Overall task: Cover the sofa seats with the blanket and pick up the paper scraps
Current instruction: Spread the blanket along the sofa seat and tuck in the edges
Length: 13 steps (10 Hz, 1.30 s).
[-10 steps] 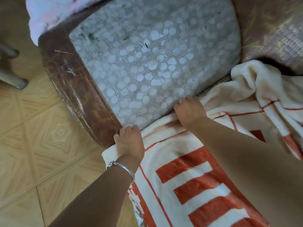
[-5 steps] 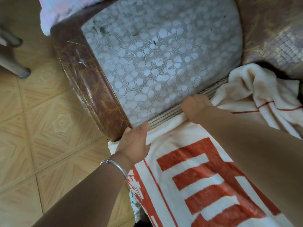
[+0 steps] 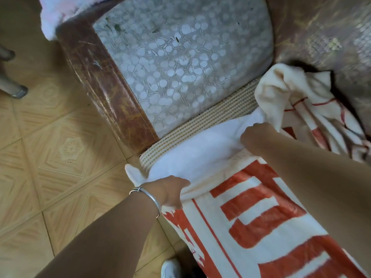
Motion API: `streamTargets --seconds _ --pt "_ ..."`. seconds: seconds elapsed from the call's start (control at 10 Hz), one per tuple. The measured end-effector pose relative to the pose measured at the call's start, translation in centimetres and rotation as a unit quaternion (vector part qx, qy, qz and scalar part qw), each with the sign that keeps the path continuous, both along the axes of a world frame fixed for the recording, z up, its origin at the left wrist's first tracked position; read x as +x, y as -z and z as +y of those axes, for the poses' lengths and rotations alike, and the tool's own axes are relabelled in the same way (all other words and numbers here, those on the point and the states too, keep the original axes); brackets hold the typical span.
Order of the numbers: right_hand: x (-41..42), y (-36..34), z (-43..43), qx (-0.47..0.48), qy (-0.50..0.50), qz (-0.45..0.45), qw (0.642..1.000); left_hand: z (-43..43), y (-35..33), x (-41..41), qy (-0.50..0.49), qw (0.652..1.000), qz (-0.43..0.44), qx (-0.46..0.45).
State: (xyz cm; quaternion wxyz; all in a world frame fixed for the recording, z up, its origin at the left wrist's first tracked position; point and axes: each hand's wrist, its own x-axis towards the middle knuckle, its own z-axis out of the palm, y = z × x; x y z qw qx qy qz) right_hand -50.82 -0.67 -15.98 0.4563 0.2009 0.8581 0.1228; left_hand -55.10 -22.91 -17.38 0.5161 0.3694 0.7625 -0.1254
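- Since the earlier frames both hands have pulled back toward the person. The blanket [image 3: 261, 221] edge has come away from the patterned seat cushion [image 3: 180, 67], and a wider strip of woven mat [image 3: 200, 127] is bared.
- Left hand [image 3: 170, 190] now sits lower, off the sofa's brown front panel [image 3: 106, 93]. Its fingers are curled under the blanket's near corner with the thumb on top, gripping it.
- Right hand [image 3: 259, 137] is further along the same edge, its fingers closed into a bunched fold of the blanket.
- The blanket is cream with orange-red blocks and thin red lines. It lies over the nearer seat and hangs down the front.
- Its leading edge rests on the woven mat, just short of the patterned cushion.
- Its far end is heaped in a loose pile [image 3: 291, 91] against the sofa back [image 3: 321, 37].
- The patterned cushion is uncovered, grey with white pebble shapes. A few small green and dark specks [image 3: 117, 27] lie on it; I cannot tell what they are.
- A silver bracelet [image 3: 146, 194] is on the left wrist.
- A pale pink fluffy cloth [image 3: 50, 19] lies over the sofa's far left corner.
- The tan tiled floor [image 3: 50, 157] is to the left, with a metal furniture leg [image 3: 18, 91] standing on it.
- The tip of a white shoe [image 3: 170, 267] shows at the bottom, beside the hanging blanket.
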Motion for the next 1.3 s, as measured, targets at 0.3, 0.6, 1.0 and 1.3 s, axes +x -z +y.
streamTargets --seconds 0.3,0.6,1.0,1.3 --pt "5.4 3.9 0.0 0.088 0.188 -0.075 0.975 -0.5 1.3 5.2 0.087 0.991 -0.091 -0.048" --pt "1.9 0.0 -0.2 0.046 0.083 0.173 0.98 -3.2 2.3 2.6 -0.172 0.983 -0.07 -0.006" --pt "-1.3 3.5 -2.2 0.065 0.045 0.138 0.987 -6.7 4.1 0.9 -0.324 0.93 0.138 0.104" --pt "-0.9 3.3 -2.9 0.142 -0.069 0.222 0.962 -5.5 3.0 2.6 -0.245 0.916 0.281 0.149"
